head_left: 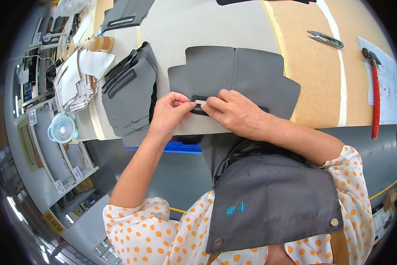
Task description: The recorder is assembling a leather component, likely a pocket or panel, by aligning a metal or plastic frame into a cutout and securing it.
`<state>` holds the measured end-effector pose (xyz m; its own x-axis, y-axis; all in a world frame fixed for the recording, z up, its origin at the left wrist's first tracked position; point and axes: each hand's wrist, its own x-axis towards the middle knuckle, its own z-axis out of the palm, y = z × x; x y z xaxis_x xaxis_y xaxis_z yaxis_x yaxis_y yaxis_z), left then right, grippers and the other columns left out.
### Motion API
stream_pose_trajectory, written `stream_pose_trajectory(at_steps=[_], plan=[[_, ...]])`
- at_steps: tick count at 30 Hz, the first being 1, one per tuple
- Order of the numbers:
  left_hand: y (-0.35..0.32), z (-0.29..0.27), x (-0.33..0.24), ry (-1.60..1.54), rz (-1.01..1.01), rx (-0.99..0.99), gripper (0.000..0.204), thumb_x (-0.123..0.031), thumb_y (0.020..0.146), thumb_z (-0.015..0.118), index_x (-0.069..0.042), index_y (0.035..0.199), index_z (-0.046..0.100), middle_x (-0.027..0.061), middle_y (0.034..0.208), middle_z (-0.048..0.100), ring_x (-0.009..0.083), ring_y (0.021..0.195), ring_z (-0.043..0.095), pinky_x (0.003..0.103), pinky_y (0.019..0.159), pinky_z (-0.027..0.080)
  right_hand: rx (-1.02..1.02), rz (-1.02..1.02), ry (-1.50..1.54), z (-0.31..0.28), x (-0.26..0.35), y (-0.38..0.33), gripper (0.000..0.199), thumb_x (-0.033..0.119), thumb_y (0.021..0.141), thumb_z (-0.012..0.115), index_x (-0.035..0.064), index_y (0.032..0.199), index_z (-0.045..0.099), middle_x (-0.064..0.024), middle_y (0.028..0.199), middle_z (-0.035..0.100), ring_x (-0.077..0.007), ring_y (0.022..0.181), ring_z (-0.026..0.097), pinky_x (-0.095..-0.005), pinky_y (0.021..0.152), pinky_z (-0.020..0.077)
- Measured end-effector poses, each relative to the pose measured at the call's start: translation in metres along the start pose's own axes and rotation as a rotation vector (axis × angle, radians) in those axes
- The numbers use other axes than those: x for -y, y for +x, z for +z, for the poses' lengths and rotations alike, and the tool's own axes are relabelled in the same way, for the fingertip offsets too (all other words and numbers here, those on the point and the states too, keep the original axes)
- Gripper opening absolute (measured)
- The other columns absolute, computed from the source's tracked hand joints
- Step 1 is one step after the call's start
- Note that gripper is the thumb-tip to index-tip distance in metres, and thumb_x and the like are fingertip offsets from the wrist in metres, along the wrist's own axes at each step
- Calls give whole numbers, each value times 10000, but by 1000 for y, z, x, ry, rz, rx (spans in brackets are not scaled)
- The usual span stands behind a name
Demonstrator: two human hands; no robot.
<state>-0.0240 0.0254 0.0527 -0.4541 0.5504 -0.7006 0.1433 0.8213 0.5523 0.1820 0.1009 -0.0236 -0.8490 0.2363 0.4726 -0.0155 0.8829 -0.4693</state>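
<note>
A grey, leather-like panel (207,66) with stepped upper corners and a centre seam lies flat at the table's front edge. Along its near side runs a long black slot trim (200,97), partly covered by my fingers. My left hand (168,114) is closed in a pinch at the trim's left part. Thumb and fingers of my right hand (236,114) are pressed together just beside it. A small pale patch (200,102) shows between the fingertips; whether it is a strip or the slot's opening I cannot tell. What the fingertips hold is hidden.
Left of the panel lies a stack of similar grey panels (130,95), with paper scraps (77,81), a brown-and-white bottle (100,43) and a small blue fan (62,128) beyond. Thread snips (326,39) and a red-handled hammer (376,95) lie at right. Another panel (127,11) sits far left.
</note>
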Motion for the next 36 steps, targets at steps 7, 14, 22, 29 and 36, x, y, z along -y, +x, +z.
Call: stream_pose_trajectory(at_steps=[7, 14, 22, 29, 36], plan=[[3, -1, 3, -10, 5, 15, 207, -135, 854, 826, -108, 929, 635, -30, 817, 637, 76, 739, 632, 229, 580, 440, -11, 5, 21, 0, -1, 0, 350, 103, 836, 643, -64, 1143, 666, -69, 993, 521, -214, 898, 520, -332, 755, 469], [-1, -2, 2, -36, 27, 29, 187, -126, 862, 803, -79, 927, 634, -8, 827, 629, 80, 749, 598, 244, 610, 462, -5, 3, 12, 1, 0, 0, 330, 101, 818, 652, -58, 1105, 680, -64, 1000, 524, -215, 895, 514, -330, 752, 465], [-1, -2, 2, -31, 16, 31, 184, -108, 856, 795, -84, 930, 628, -2, 835, 638, 90, 772, 625, 251, 625, 461, -5, 6, 42, 2, -1, -1, 306, 90, 807, 660, -55, 1075, 687, -64, 1009, 523, -215, 889, 505, -332, 741, 462], [-1, -3, 7, -37, 29, 24, 201, -115, 851, 817, -131, 921, 629, -45, 823, 624, 77, 761, 651, 232, 604, 443, 2, 7, 34, 2, 0, -1, 296, 89, 817, 659, -52, 1075, 685, -65, 1003, 518, -213, 892, 504, -331, 742, 461], [-1, -4, 10, -55, 54, 38, 215, -115, 854, 821, -113, 984, 650, -39, 843, 639, 78, 786, 656, 230, 616, 453, -6, 5, 42, 2, -1, -1, 311, 90, 827, 646, -56, 1101, 668, -67, 990, 512, -214, 885, 504, -336, 741, 460]])
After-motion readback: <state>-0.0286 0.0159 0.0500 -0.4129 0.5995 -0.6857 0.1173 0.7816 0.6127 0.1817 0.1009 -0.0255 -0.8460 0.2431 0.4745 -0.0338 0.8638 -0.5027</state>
